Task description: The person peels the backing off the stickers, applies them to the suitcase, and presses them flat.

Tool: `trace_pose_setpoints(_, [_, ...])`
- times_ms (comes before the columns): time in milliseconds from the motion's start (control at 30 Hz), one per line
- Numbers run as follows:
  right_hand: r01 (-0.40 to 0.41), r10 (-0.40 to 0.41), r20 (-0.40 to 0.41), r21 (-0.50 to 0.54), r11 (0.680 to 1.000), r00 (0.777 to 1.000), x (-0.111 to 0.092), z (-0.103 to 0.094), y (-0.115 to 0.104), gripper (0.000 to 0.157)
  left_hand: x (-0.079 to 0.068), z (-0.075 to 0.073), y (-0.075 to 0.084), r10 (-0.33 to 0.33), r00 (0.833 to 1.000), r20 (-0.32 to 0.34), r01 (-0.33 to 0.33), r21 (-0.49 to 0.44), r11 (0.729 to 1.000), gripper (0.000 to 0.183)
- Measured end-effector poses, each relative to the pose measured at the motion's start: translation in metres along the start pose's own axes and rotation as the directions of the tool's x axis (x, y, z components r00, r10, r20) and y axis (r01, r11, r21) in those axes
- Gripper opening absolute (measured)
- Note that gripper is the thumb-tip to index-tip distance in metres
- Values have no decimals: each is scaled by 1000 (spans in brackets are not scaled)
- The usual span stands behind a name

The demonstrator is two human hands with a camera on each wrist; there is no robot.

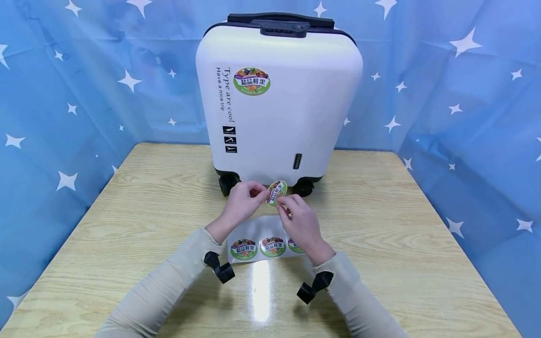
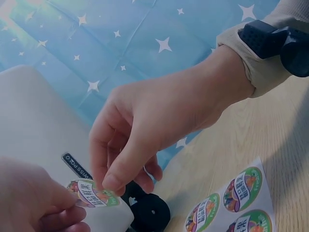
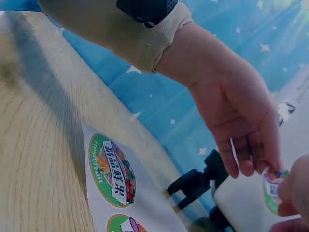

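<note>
My left hand (image 1: pixel 242 203) pinches the left edge of an oval fruit sticker (image 1: pixel 277 191) between thumb and fingertips. At the lower right edge of that sticker, the thumb and fingers of my right hand (image 1: pixel 302 223) pinch it too. The left wrist view shows the sticker (image 2: pixel 94 195) spanning from one hand's fingertips to the other's. It is held up in front of the base of a white suitcase (image 1: pixel 287 112). Beneath my hands lies a sticker sheet (image 1: pixel 253 230) with several like stickers along its near side; my right hand partly covers it.
The suitcase stands upright on caster wheels (image 1: pixel 303 188) at the back of the wooden table (image 1: pixel 380 225). Another fruit sticker (image 1: pixel 251 81) is on its upper left front, beside printed lettering (image 1: pixel 228 94). A blue star-patterned curtain (image 1: pixel 105 56) surrounds the table.
</note>
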State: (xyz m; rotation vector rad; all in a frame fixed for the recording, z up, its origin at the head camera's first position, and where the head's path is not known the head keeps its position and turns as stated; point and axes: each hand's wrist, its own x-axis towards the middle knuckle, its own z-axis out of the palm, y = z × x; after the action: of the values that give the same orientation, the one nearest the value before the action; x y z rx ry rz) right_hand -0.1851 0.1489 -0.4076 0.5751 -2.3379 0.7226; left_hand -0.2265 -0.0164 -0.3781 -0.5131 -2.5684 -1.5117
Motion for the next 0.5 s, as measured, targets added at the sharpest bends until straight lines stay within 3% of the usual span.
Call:
trace_pose_setpoints(300, [-59,60,-47,9,998,997,0,-2,4,16,-4,-3,-2,31,998,52,-36,96,995,8])
trace_pose_setpoints(500, [-120,121,-70,12,993,990,1,-4,5,18,-6,-1,-4,79,994,72,-93,230,969,6])
